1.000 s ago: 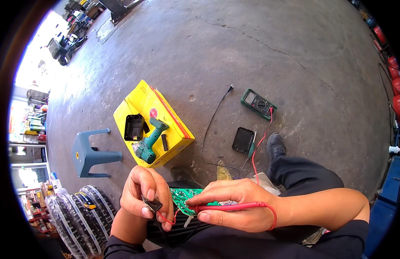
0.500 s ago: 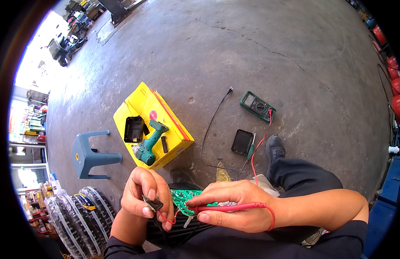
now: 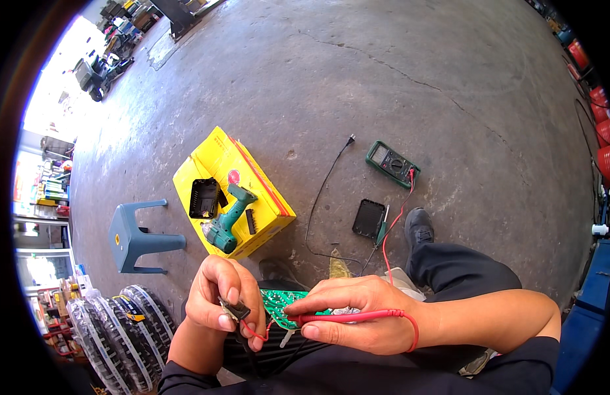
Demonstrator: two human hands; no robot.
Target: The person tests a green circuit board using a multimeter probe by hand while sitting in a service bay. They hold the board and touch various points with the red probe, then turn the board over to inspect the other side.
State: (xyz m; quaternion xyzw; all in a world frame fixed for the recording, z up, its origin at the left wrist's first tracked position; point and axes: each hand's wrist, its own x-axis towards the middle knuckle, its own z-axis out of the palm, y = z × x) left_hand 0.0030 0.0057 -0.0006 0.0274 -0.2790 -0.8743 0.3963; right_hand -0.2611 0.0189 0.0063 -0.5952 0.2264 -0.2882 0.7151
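In the lower middle of the frame, a green printed circuit board with silvery solder spots (image 3: 279, 301) lies between the two hands, its left part showing beside the left fingers and its right part running under the right ones. The left hand (image 3: 219, 299) has its thumb and fingers closed in a pinch on a small dark rectangular component with pale metal edges (image 3: 236, 310), which sits at the fingertips, just left of the board. A thin red wire (image 3: 254, 334) curves from below this component toward the board. The right hand (image 3: 367, 299) has a slim red plastic test probe (image 3: 351, 317) closed between thumb and fingers; the index finger stretches over the board's face, and the probe points left toward it. The probe's tip is poorly seen, so whether it touches the solder I cannot tell. A red lead also runs down from a green-and-black handheld multimeter (image 3: 392, 162) on the grey concrete floor (image 3: 450, 59), right of centre. Left of centre, a teal pistol-shaped power tool (image 3: 231, 220) rests on a yellow cardboard box (image 3: 265, 197).
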